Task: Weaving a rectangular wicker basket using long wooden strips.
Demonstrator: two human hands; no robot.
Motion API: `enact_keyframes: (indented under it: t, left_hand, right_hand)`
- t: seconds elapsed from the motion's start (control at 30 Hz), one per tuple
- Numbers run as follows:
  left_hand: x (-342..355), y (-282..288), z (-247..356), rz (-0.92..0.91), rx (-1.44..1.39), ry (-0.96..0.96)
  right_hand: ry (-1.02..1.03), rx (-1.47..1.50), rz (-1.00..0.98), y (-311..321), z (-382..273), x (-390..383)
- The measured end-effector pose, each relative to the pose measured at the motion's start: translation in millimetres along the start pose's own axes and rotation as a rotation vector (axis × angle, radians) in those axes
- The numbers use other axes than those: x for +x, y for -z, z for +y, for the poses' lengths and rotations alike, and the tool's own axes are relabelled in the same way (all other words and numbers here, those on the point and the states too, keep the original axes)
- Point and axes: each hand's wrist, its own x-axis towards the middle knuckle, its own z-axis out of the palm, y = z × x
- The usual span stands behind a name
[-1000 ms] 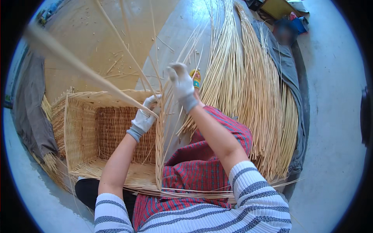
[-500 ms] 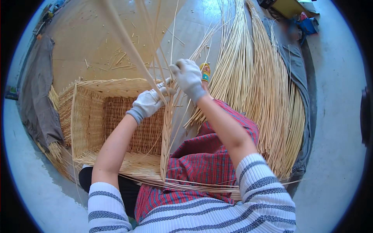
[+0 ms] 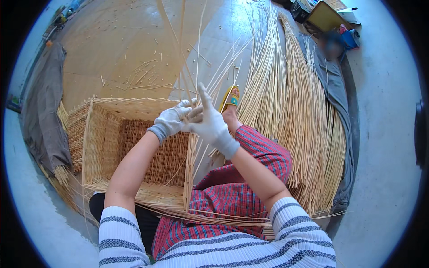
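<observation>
Your right hand (image 3: 211, 124) spreads its fingers at the far-right corner of the basket (image 3: 103, 147), beside your left hand (image 3: 172, 119) (can't tell its grip).

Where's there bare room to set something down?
Pale floor lies bare right of the grey cloth edging the reed bundles, and at lower left, outside the other cloth. Crowded: far right corner of the basket, where left hand and right hand sit among canes.

no lettering, number, label or sign can be read anywhere in this view; the dark box (image 3: 300, 11) and blue object (image 3: 351, 39) at the upper right are too small to tell whether they bear print.
</observation>
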Motion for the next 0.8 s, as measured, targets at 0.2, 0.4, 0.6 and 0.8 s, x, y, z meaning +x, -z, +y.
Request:
enact_keyframes:
  t: [0.2, 0.4, 0.6, 0.8]
  left_hand:
    - [21.6, 42.3, 57.5, -0.457, 0.473, 0.228]
    - [-3.3, 22.3, 8.5, -0.342, 0.324, 0.153]
    - [3.8, -0.7, 13.9, 0.008, 0.139, 0.226]
    - [1.9, -19.7, 12.4, 0.158, 0.031, 0.315]
  right_hand:
    - [0.205, -0.788, 0.109, 11.2, -9.4, 66.0]
    - [0.228, -0.186, -0.628, 27.1, -60.1, 80.1]
    - [0.396, 0.850, -0.469, 50.6, -70.3, 111.1]
    - [0.183, -1.031, -0.001, 41.3, 60.2, 148.4]
